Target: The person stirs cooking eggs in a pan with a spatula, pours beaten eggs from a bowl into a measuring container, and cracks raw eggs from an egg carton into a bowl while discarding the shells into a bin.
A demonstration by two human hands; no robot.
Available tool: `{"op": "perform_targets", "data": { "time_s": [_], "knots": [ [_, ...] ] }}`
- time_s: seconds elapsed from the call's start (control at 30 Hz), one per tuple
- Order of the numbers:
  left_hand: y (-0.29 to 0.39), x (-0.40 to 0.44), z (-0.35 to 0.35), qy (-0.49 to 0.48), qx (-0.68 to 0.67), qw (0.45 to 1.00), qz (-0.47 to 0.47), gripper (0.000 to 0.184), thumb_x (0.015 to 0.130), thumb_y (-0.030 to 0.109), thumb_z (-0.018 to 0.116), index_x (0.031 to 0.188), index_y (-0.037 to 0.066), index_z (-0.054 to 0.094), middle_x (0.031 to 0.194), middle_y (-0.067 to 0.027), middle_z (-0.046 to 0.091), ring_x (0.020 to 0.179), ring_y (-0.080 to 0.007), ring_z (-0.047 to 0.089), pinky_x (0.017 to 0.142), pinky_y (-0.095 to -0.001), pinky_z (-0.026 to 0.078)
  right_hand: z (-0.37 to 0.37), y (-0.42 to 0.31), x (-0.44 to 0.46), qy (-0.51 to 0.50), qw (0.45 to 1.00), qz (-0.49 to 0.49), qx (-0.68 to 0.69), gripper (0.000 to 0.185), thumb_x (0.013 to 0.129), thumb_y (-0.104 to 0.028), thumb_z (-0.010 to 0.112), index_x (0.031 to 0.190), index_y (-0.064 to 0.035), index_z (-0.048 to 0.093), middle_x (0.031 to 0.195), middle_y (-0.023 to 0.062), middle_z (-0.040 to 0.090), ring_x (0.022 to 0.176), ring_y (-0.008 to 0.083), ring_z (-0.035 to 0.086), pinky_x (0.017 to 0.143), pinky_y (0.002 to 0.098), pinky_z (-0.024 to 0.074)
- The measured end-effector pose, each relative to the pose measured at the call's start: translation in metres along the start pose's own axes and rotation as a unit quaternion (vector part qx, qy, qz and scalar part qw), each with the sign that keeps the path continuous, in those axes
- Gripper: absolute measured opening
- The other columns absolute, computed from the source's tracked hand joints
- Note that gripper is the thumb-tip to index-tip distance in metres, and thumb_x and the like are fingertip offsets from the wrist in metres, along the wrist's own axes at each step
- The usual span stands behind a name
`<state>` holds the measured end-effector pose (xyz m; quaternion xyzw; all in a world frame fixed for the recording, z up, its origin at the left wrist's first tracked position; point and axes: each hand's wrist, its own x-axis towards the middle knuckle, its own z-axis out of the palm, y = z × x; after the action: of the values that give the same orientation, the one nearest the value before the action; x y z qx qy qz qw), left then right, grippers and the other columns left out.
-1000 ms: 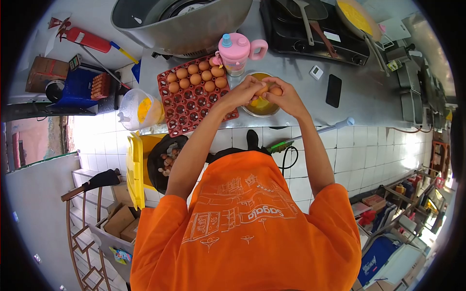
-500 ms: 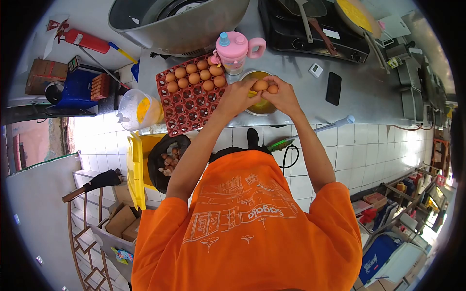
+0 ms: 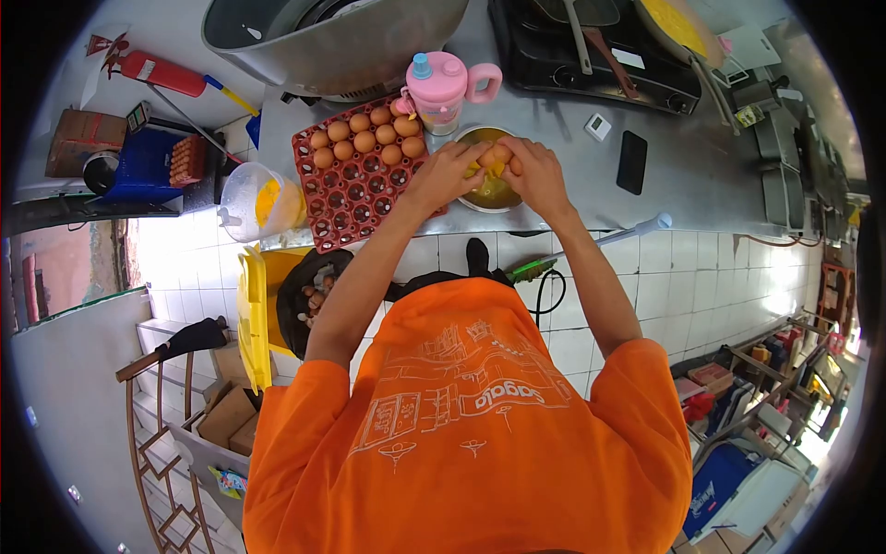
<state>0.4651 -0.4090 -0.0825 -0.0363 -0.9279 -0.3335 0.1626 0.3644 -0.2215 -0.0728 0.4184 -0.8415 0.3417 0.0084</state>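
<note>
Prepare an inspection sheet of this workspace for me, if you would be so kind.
Surface: metal counter, bare in places.
Job's things: bowl containing yellow liquid; red tray, partly filled with brown eggs.
Clutter: phone, small white device, pink-lidded cup.
Hands: left hand and right hand over the bowl, holding shelled eggs.
Cables: dark loop on floor, possibly one.
Surroundings: stove behind; yellow bin below; fire extinguisher leftward.
</note>
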Motion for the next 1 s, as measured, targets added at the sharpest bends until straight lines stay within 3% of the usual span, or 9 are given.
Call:
{"op": "perform_targets", "data": {
  "time_s": [0.2,0.27,0.37,0.43,0.5,0.57,0.8,0.87,1.0],
  "knots": [
    [0.004,0.009,-0.016,-0.014,0.011,0.999,0.042,0.048,0.082,0.016,0.069,0.128,0.009,0.059,0.123,-0.0139,0.062,0.11,-0.0328,0.061,0.092,-0.0427,0.052,-0.024,-0.01,0.005,0.008,0.979,-0.105,-0.176,0.051,0.072,-0.007,0.073,0.12,-0.0175,0.061,0.121,0.0024,0.063,0.092,0.0236,0.057,0.08,0.0385,0.0439],
    [0.009,0.011,-0.02,0.047,0.011,0.996,0.081,0.05,0.082,0.015,0.071,0.13,0.009,0.059,0.115,-0.0125,0.066,0.097,-0.0293,0.065,0.084,-0.0386,0.054,-0.025,-0.014,0.004,0.016,0.977,-0.108,-0.184,0.052,0.071,-0.007,0.073,0.121,-0.018,0.061,0.122,0.0019,0.063,0.092,0.0233,0.057,0.08,0.038,0.0437],
    [0.021,0.012,-0.02,-0.013,-0.116,0.992,-0.054,0.05,0.083,0.017,0.072,0.131,0.009,0.058,0.102,-0.0101,0.068,0.077,-0.0205,0.064,0.072,-0.0336,0.053,-0.015,-0.011,0.0,0.044,0.988,-0.088,-0.121,0.046,0.075,-0.008,0.071,0.119,-0.0152,0.059,0.118,0.0042,0.064,0.091,0.0272,0.059,0.079,0.0399,0.0452],
    [0.013,0.01,-0.005,-0.019,-0.142,0.986,-0.081,0.05,0.085,0.019,0.072,0.132,0.009,0.058,0.098,-0.0079,0.069,0.071,-0.0154,0.06,0.065,-0.03,0.05,0.002,-0.003,-0.003,0.016,0.994,0.028,0.102,0.046,0.078,-0.01,0.072,0.122,-0.0121,0.059,0.109,0.011,0.068,0.092,0.0299,0.064,0.083,0.04,0.0507],
    [0.003,0.006,0.011,-0.02,-0.166,0.98,-0.11,0.05,0.088,0.021,0.072,0.133,0.009,0.057,0.093,-0.0058,0.069,0.065,-0.0102,0.056,0.058,-0.0264,0.047,0.012,0.0,-0.006,-0.001,0.982,0.085,0.166,0.045,0.08,-0.011,0.074,0.122,-0.0094,0.059,0.106,0.0119,0.069,0.091,0.0258,0.066,0.082,0.0363,0.0522],
    [0.0,0.001,0.022,-0.021,-0.41,0.883,-0.228,0.049,0.091,0.026,0.071,0.134,0.008,0.056,0.096,-0.0029,0.069,0.066,-0.0045,0.053,0.053,-0.021,0.042,0.016,-0.001,-0.006,-0.027,0.963,0.142,0.229,0.044,0.083,-0.012,0.075,0.123,-0.0068,0.058,0.103,0.0129,0.07,0.091,0.0218,0.068,0.082,0.0327,0.0537],
    [0.015,-0.059,-0.019,0.067,-0.524,0.775,-0.347,0.043,0.092,0.025,0.069,0.13,0.007,0.057,0.09,0.001,0.065,0.061,-0.0016,0.049,0.048,-0.0177,0.035,0.015,-0.061,0.0,-0.151,0.939,0.16,0.265,0.055,0.082,-0.019,0.079,0.131,-0.0062,0.058,0.099,0.01,0.071,0.088,0.0126,0.065,0.081,0.0271,0.0523],
    [0.009,-0.091,-0.035,0.174,-0.616,0.681,-0.355,0.04,0.094,0.027,0.067,0.128,0.007,0.057,0.091,0.0017,0.064,0.058,-0.0021,0.047,0.047,-0.0178,0.033,0.022,-0.075,0.001,-0.118,0.945,0.134,0.274,0.057,0.083,-0.02,0.079,0.133,-0.0068,0.056,0.097,0.0087,0.07,0.085,0.0122,0.064,0.078,0.0262,0.0517],
    [-0.015,-0.21,-0.081,0.355,-0.601,0.598,-0.394,0.034,0.096,0.03,0.06,0.124,0.01,0.059,0.097,0.0021,0.065,0.057,-0.0011,0.042,0.047,-0.0161,0.032,0.029,-0.093,0.013,-0.136,0.931,0.163,0.297,0.055,0.084,-0.02,0.078,0.133,-0.008,0.055,0.095,0.0078,0.07,0.084,0.0119,0.063,0.076,0.025,0.0506]
  ]
}}
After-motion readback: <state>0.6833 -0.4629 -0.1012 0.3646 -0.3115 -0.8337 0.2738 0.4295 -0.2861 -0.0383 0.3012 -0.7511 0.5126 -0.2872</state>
